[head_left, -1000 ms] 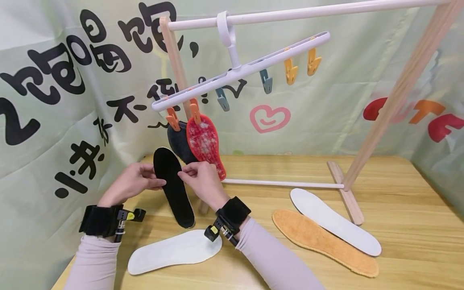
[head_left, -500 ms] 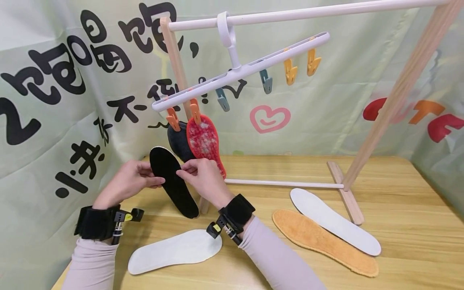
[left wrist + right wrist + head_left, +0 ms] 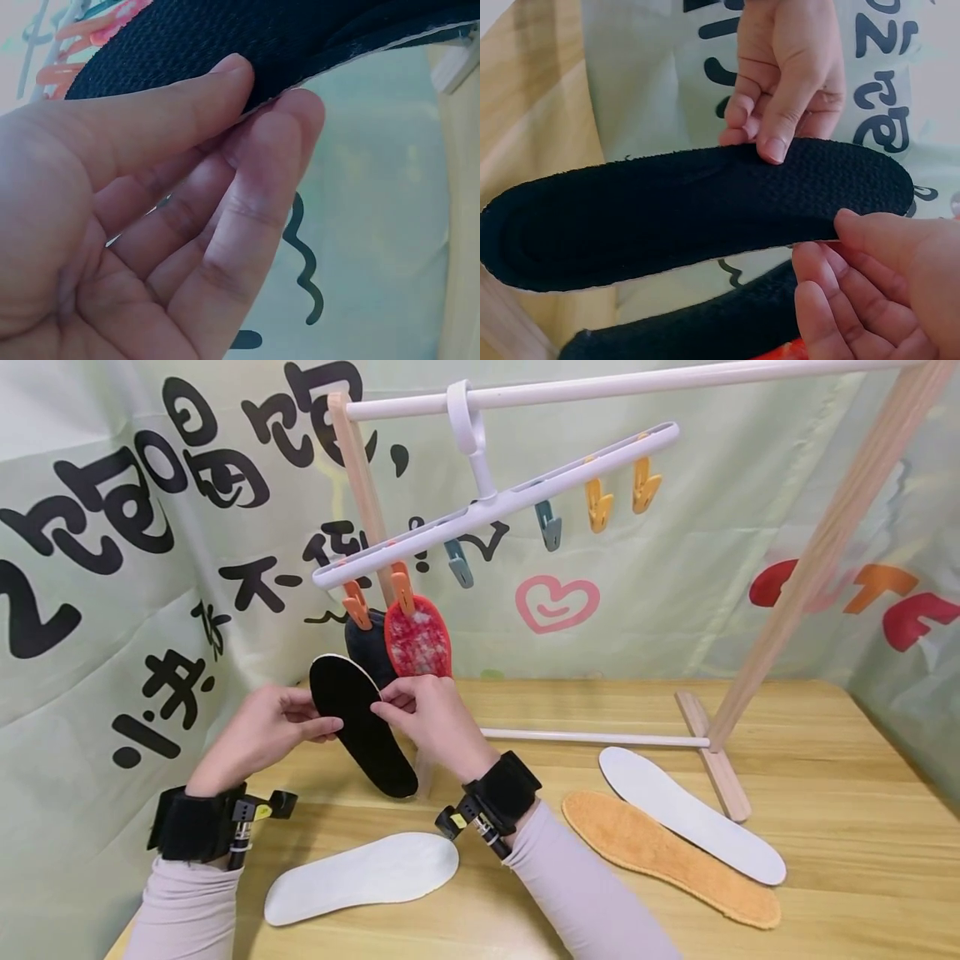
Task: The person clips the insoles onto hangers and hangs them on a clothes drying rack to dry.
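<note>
A black insole (image 3: pixel 365 739) is held above the table, tilted, between both hands. My left hand (image 3: pixel 268 727) pinches its left edge, thumb on the black face and fingers behind. On the opposite edge, my right hand (image 3: pixel 431 718) pinches it the same way; the right wrist view shows both grips on the insole (image 3: pixel 682 206). Just behind hang a dark insole (image 3: pixel 369 647) and a red-and-white insole (image 3: pixel 420 635), each in an orange clip (image 3: pixel 402 587). The right hand hides the red one's lower part. These clips belong to a white hanger (image 3: pixel 487 510).
A white rail (image 3: pixel 600 387) on wooden posts carries the hanger, whose blue clips (image 3: pixel 549 525) and yellow clips (image 3: pixel 599 506) hold nothing. On the wooden table (image 3: pixel 540 877) lie a white insole (image 3: pixel 363 878) in front, and an orange insole (image 3: pixel 667 860) beside another white insole (image 3: pixel 693 814) at right.
Both hands have raised the black insole slightly, and its lower end has swung up and to the right. Their pinching grips stay on its two edges.
</note>
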A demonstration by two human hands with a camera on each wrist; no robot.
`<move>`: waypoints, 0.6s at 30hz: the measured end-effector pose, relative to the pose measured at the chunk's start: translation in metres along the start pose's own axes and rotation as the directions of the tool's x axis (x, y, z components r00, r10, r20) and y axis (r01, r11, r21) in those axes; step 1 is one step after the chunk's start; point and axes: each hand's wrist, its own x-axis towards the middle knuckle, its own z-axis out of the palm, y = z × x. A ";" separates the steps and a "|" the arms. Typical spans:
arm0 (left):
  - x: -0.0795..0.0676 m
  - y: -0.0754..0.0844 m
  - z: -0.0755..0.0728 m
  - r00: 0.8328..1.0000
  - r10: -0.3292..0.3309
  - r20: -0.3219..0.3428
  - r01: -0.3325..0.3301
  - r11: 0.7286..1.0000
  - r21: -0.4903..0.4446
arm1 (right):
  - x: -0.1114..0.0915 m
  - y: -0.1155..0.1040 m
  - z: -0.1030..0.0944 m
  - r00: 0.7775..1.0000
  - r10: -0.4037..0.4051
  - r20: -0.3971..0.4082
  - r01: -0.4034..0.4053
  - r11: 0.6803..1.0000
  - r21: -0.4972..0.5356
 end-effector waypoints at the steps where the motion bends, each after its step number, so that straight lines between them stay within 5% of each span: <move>1: 0.000 0.001 0.000 1.000 0.002 -0.007 -0.002 1.000 0.005 | 0.000 0.000 -0.002 1.000 -0.003 0.005 0.003 1.000 0.003; 18: 0.000 0.020 0.010 0.987 0.065 -0.148 -0.062 0.998 0.026 | -0.002 0.002 -0.031 1.000 -0.011 0.011 0.011 0.999 0.033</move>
